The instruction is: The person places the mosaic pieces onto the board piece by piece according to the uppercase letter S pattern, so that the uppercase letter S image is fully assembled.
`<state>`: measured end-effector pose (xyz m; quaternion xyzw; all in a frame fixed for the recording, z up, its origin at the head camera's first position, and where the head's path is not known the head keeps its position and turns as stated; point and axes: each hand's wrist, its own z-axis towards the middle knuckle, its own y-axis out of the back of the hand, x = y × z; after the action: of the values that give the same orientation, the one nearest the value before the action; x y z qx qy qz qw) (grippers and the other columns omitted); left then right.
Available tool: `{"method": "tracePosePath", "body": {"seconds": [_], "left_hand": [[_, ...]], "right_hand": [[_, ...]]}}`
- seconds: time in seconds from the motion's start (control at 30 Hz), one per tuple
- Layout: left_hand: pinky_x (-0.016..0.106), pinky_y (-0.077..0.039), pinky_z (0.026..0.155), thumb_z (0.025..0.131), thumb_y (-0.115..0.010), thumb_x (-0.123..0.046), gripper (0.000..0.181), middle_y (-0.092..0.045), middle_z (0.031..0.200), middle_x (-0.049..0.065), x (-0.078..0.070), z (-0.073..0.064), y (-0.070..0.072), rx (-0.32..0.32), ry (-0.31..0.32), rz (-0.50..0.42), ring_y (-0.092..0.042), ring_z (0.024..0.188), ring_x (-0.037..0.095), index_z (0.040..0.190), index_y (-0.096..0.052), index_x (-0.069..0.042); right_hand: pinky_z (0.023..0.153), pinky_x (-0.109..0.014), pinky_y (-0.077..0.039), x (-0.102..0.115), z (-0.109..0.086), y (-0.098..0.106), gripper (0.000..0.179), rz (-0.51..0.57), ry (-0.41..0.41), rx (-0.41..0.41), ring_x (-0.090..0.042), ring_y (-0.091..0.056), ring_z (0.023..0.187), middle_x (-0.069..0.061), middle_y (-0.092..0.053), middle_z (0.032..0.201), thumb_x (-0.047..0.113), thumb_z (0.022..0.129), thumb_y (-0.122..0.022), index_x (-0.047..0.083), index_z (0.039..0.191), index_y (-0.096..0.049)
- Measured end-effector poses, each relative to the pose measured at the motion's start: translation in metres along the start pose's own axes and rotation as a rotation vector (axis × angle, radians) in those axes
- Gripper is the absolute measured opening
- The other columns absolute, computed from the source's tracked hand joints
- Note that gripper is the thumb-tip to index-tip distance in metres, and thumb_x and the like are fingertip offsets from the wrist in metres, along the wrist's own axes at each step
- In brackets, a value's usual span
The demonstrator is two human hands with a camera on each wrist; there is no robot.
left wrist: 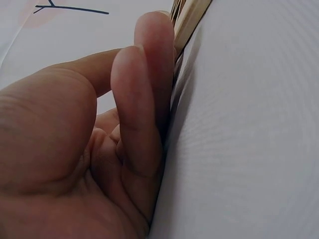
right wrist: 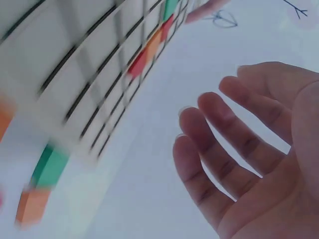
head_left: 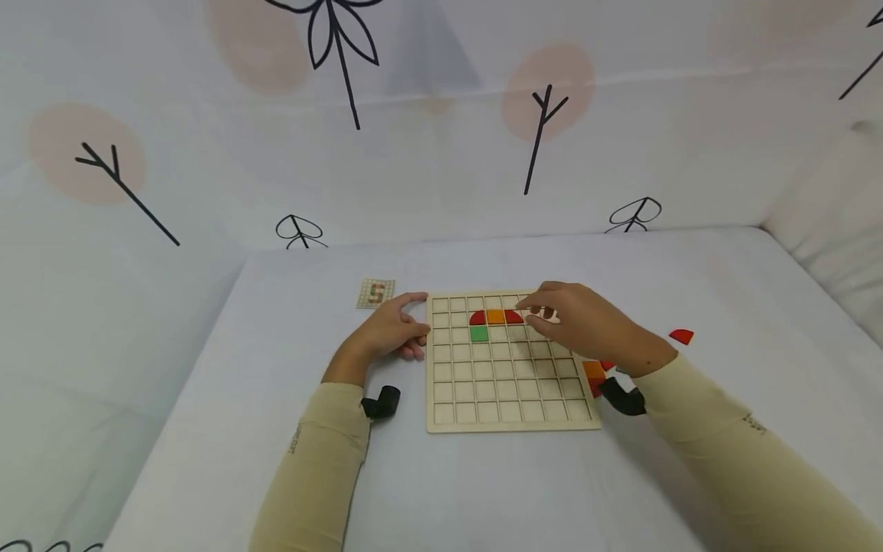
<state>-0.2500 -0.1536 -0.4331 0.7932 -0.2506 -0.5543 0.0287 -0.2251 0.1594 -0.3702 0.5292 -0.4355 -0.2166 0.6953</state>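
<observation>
A square wooden grid board lies on the white table. In its upper rows sit an orange square tile between two red quarter-round tiles, the left one and the right one. A green square tile lies below the left red one. My left hand touches the board's left edge, index finger at the top corner and thumb lower down. Above the board, just right of the tiles, hovers my right hand. Its fingers are loosely bent and hold nothing in the right wrist view.
Behind my left hand lies a small pattern card. Loose pieces lie right of the board, partly hidden by my right arm: an orange block, a green block and others. A red quarter-round piece lies farther right.
</observation>
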Motion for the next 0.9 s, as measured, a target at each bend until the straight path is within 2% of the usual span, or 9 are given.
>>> {"method": "tracePosePath", "body": {"seconds": [0.23,0.6,0.9], "left_hand": [[0.023,-0.055,0.053,0.097,-0.064,-0.011,0.068,-0.068,0.081,0.009,-0.001,0.001,0.002,-0.016,0.001,0.021,-0.067,0.056,0.014,0.156,-0.032,-0.026],[0.024,-0.056,0.055,0.096,-0.065,-0.012,0.069,-0.069,0.085,0.01,0.001,-0.001,0.002,-0.025,0.028,0.014,-0.068,0.059,0.015,0.156,-0.032,-0.028],[0.023,-0.055,0.053,0.097,-0.064,-0.011,0.068,-0.068,0.083,0.009,-0.001,0.001,-0.004,-0.002,0.002,0.001,-0.068,0.057,0.014,0.156,-0.033,-0.027]], "right_hand": [[0.07,-0.03,-0.055,-0.028,-0.031,0.013,0.025,-0.077,-0.045,-0.005,-0.015,-0.062,0.087,-0.003,-0.068,0.102,0.013,0.093,-0.069,0.009,0.118,-0.073],[0.071,-0.033,-0.058,-0.063,-0.07,0.006,0.023,-0.145,-0.144,0.073,-0.015,-0.062,0.086,0.001,-0.067,0.096,0.019,0.089,-0.076,0.011,0.11,-0.076],[0.071,-0.035,-0.061,-0.08,-0.093,-0.002,0.033,-0.134,-0.213,0.101,-0.015,-0.063,0.085,-0.005,-0.068,0.101,0.022,0.081,-0.083,0.011,0.111,-0.075]]}}
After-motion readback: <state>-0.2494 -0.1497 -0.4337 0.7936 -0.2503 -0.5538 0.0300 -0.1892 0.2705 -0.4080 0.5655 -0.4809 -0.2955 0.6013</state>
